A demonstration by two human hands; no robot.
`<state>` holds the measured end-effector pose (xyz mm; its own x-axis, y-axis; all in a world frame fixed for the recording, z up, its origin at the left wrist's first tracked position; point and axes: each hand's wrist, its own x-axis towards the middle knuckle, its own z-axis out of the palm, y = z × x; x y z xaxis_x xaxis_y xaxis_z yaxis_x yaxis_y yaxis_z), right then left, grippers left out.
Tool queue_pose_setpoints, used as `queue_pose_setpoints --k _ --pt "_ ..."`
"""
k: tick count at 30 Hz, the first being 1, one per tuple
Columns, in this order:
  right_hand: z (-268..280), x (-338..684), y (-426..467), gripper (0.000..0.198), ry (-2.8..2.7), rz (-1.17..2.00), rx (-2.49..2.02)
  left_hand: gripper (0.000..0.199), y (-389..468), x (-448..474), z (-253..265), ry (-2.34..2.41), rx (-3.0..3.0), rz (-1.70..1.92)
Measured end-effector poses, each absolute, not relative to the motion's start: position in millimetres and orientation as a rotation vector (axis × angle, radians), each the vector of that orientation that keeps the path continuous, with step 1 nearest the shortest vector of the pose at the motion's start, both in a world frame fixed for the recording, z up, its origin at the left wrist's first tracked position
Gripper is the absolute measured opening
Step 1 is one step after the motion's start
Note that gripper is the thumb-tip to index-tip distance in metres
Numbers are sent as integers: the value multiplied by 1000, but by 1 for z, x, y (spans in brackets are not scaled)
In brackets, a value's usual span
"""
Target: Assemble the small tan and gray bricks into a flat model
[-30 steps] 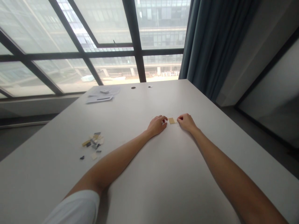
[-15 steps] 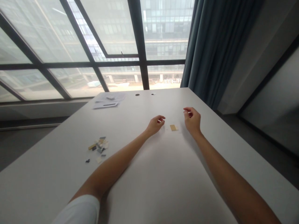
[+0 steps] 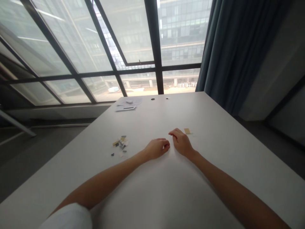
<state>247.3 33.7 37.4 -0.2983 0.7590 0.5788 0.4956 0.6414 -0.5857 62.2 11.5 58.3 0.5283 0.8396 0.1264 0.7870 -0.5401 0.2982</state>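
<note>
item: tile point(image 3: 187, 131), yellow, flat, right of centre in the frame, lying on the worktop point(image 3: 214, 136) just beyond the right hand. a pale bit shows at its right end. from where i stand it looks light, stiff and probably smooth; thin enough, i judge, to be awkward to lift flat. best hold: a pinch on two opposite edges.

item: left hand point(image 3: 155, 149), centre of the frame, low over the worktop, fingers curled round toward the thumb; whether the tips meet on anything small, i cannot tell.

item: right hand point(image 3: 181, 142), just beside the left hand, fingers bent, forefinger pointing to the left of the frame; its grip is hidden, so i cannot tell whether it holds anything.

item: pieces point(image 3: 122, 143), grey, yellow, pale and black, in a loose heap left of centre; small, likely hard and easily scattered.

item: papers point(image 3: 126, 108), upper centre-left, near the far edge.

edges and room: the worktop's right edge slants well apart from the tile; open room lies above both hands and at bottom centre, between the forearms.
</note>
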Motion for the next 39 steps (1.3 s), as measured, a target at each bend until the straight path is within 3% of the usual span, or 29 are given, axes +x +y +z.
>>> queue_pose_setpoints --k 15,39 --pt "5 221 1 22 -2447 311 -1129 27 -28 11 16 1629 2493 545" --pt "-1 226 2 22 -2453 298 -1108 20 -25 10 11 1569 2446 663"
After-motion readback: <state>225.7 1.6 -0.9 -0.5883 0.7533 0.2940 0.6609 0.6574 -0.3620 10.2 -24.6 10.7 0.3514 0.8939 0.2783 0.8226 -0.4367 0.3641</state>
